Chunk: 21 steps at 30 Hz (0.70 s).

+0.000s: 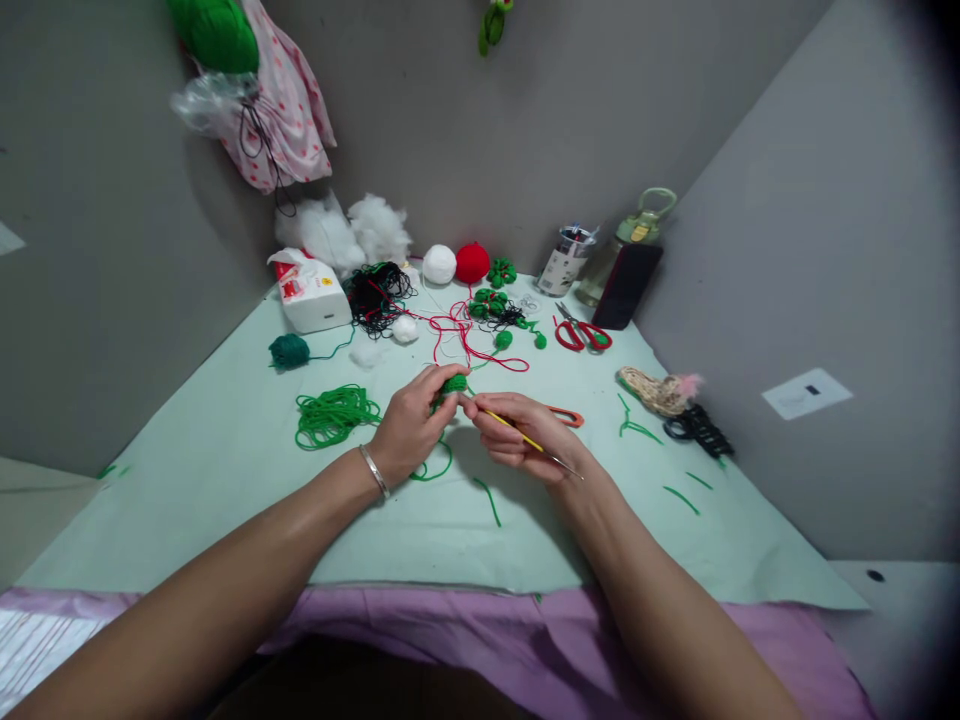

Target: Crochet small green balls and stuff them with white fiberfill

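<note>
My left hand (411, 420) is closed around a small green crochet piece (454, 383), which shows only at its top between thumb and fingers. In my right hand (521, 432) lies a crochet hook (517, 428) with a yellow handle, gripped like a pencil. One end of the hook meets the green piece; its other metal end points back over my wrist. Green yarn (442, 465) hangs in a loop below my left hand. A loose bundle of green yarn (335, 416) rests left of that hand.
Behind my hands lie red yarn strands (469, 335), a white yarn ball (439, 264) and a red yarn ball (472, 262). Red-handled scissors (581, 330), a phone (628, 287) and a bottle (607, 255) stand or lie at right. A tissue pack (313, 295) sits at left.
</note>
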### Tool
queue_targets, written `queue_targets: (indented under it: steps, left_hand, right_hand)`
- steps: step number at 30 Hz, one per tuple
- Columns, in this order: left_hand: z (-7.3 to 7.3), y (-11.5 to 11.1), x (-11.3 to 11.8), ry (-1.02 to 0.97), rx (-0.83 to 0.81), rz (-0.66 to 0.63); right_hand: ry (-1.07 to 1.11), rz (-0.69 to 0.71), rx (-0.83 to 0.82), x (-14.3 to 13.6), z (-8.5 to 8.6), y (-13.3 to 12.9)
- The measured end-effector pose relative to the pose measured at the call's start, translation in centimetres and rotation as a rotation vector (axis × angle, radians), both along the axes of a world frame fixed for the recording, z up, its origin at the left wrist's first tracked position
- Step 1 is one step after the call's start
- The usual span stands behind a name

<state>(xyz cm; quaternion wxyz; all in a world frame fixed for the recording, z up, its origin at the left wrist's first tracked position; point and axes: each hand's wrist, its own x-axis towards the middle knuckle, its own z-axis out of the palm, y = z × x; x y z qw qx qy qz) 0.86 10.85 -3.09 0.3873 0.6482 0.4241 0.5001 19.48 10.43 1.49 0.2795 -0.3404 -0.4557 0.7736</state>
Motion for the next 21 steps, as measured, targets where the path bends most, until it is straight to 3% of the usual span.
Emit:
queue_targets:
  steps: [11,17,21]
  left_hand:
    - [1.8,-0.7,0.2,0.020,-0.064,-0.011]
    - [1.8,0.2,0.2,-0.073,-0.164,-0.083]
    - [1.8,0.1,0.1,-0.068,-0.156,-0.079]
  right_hand:
    - [-0.114,-0.160,0.211,-1.4,0.7,-1.2]
    - [-0.378,-0.283,0.559,-2.5,0.0,-2.2]
    - [-0.691,-0.232,0.901,-2.8,0.0,-2.8]
